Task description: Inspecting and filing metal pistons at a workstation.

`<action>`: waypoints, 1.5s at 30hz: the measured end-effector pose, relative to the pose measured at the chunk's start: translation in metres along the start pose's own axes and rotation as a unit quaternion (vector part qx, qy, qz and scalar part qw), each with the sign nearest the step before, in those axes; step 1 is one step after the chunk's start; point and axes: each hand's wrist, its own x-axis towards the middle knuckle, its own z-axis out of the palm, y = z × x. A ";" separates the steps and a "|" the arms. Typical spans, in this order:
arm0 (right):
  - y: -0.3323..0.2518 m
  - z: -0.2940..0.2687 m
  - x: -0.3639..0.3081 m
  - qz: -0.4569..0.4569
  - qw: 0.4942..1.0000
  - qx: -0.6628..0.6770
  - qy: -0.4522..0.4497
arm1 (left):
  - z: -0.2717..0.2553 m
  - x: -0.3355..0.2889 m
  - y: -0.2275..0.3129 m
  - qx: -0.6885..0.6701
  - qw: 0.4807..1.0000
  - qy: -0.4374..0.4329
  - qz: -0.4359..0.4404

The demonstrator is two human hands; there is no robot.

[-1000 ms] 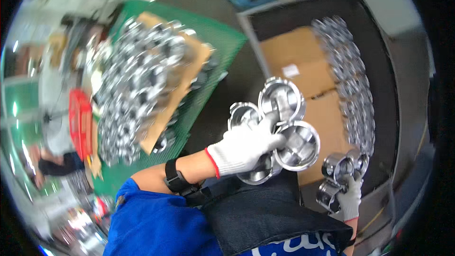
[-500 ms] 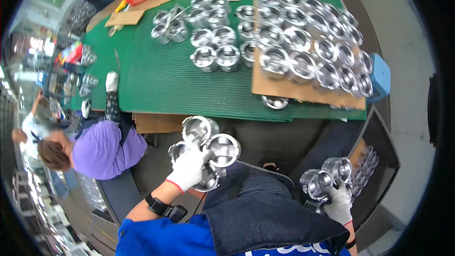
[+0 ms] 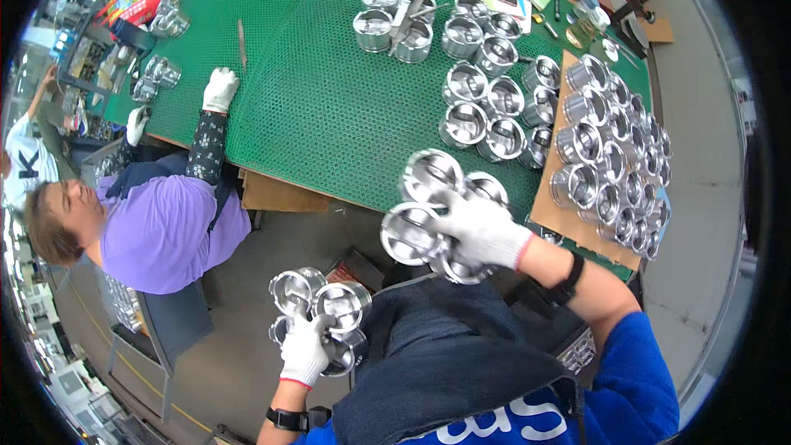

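Already, silver cup-shaped metal pistons are grouped upper right on the green bench; one lower-left cluster and one central cluster are held, unplaced, by white-gloved left hand and right hand, fingers curled

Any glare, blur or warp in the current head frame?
Head view: bright highlights on the shiny silver metal cylindrical cups in the right grip; head view: that grip's white knit glove looks slightly soft, possibly motion blur; head view: mesh pattern on the flat green table reads clearly mid-frame; head view: smooth pale grey wall bends along the right rim, corners black.
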 end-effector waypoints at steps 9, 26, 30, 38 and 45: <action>0.065 -0.015 0.184 -0.108 0.991 -0.075 -0.005 | 0.017 -0.026 0.016 -0.007 0.989 0.023 -0.143; 0.139 -0.004 0.215 -0.050 0.987 -0.083 0.127 | -0.098 0.172 0.053 0.074 0.995 -0.025 0.062; 0.120 0.002 0.232 0.040 0.996 0.020 0.076 | -0.150 0.239 0.039 0.143 0.983 0.041 0.108; 0.123 -0.002 0.224 0.108 0.991 -0.017 0.073 | -0.239 0.448 0.056 0.211 0.954 0.081 0.195; 0.131 -0.017 0.225 -0.002 0.993 -0.078 0.089 | -0.276 0.595 0.136 0.242 0.946 0.089 0.197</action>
